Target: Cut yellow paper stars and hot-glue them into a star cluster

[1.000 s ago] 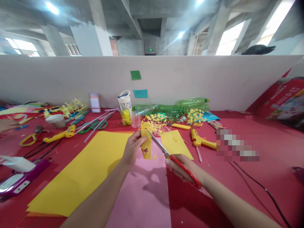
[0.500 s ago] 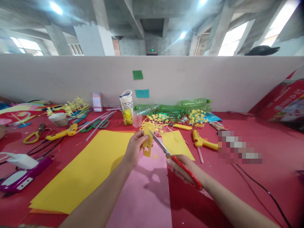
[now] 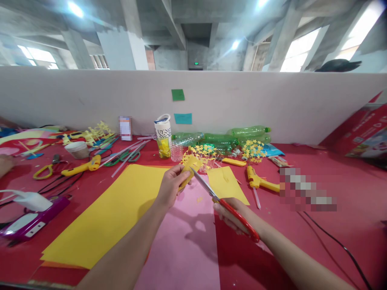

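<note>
From my end of the feed, the pink sheet (image 3: 184, 249) lies nearest, at the bottom centre of the frame, on a red tabletop (image 3: 317, 257). In the lower left I see large yellow sheets (image 3: 111, 213), a bit of orange sheet (image 3: 65, 265) showing from under their near edge. My right hand (image 3: 231, 215) sits right of centre, its fingers curled together around the red-handled scissors (image 3: 237, 217); I cannot tell which fingers pass through the loops. The blades slant up and left to the middle of the frame — their tips meet the outline of the yellow paper strip (image 3: 194, 162), though whether they touch it I cannot tell. That strip is in my left hand (image 3: 168, 187), pinched between thumb and fingers and tilted just above the top of the pink sheet.

A small yellow scrap (image 3: 199, 199) rests on the pink sheet below the blades. Right of centre is a smaller yellow sheet (image 3: 231, 189), with a yellow glue gun (image 3: 264, 184) just beside it. Another person's hand (image 3: 5, 164) shows at the left edge.

Farther back, yellow star clusters (image 3: 254, 150) stand in front of green bottles (image 3: 249, 131), with a white patterned tumbler (image 3: 163, 131) left of them. Behind everything runs a pale partition (image 3: 229, 100) — a green note (image 3: 177, 95) above a blue note (image 3: 183, 118), both upper centre.
</note>
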A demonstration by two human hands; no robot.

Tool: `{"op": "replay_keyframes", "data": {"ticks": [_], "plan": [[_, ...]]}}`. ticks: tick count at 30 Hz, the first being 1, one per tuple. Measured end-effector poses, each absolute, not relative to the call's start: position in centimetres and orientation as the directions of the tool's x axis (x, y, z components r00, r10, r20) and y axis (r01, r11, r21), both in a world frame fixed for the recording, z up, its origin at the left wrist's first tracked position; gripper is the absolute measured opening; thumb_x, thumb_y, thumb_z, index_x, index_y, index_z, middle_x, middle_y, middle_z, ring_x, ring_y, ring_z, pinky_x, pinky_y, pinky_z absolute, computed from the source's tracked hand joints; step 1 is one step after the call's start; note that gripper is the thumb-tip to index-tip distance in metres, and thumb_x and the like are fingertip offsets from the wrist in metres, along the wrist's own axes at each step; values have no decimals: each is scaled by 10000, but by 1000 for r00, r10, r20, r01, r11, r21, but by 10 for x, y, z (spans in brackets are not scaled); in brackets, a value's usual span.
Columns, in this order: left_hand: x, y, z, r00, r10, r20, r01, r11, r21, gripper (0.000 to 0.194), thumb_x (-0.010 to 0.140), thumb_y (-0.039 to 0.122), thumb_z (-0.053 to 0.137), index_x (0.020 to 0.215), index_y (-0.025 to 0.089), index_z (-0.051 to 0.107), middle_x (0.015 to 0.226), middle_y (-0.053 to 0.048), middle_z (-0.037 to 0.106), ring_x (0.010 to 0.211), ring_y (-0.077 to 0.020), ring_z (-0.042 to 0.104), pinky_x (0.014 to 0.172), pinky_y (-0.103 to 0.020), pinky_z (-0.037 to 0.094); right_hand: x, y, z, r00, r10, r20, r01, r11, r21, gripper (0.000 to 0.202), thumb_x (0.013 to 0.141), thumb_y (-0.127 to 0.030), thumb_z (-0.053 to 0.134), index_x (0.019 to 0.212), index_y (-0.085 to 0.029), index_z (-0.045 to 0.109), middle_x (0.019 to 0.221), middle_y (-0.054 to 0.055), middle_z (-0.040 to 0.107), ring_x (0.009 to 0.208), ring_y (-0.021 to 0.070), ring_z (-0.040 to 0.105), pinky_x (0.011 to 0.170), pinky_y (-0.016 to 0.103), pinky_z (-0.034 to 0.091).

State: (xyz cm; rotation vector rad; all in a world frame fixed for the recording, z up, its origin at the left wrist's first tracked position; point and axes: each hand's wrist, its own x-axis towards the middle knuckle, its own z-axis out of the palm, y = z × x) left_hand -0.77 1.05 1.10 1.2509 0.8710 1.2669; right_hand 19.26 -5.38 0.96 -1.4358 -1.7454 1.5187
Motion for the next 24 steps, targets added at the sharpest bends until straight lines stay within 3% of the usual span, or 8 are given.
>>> {"op": "replay_keyframes", "data": {"ticks": [11, 24], "plan": [[-7, 9, 12, 134, 980, 148, -171, -124, 977, 151, 699, 286, 596, 644, 151, 553, 470, 47, 494, 314, -21, 265, 308, -175, 137, 196, -57, 8, -439, 855, -277, 391, -96, -915, 454, 764, -620, 442, 647, -185, 388, 453, -80, 344, 360, 42, 315, 349, 170, 252], [-8, 9, 13, 158, 977, 144, -170, -116, 979, 150, 711, 282, 595, 646, 153, 552, 440, 62, 460, 316, -23, 258, 322, -183, 136, 195, -54, 8, -436, 845, -310, 378, -140, -915, 446, 803, -603, 386, 649, -185, 418, 355, -89, 334, 285, 44, 282, 297, 161, 243]]}}
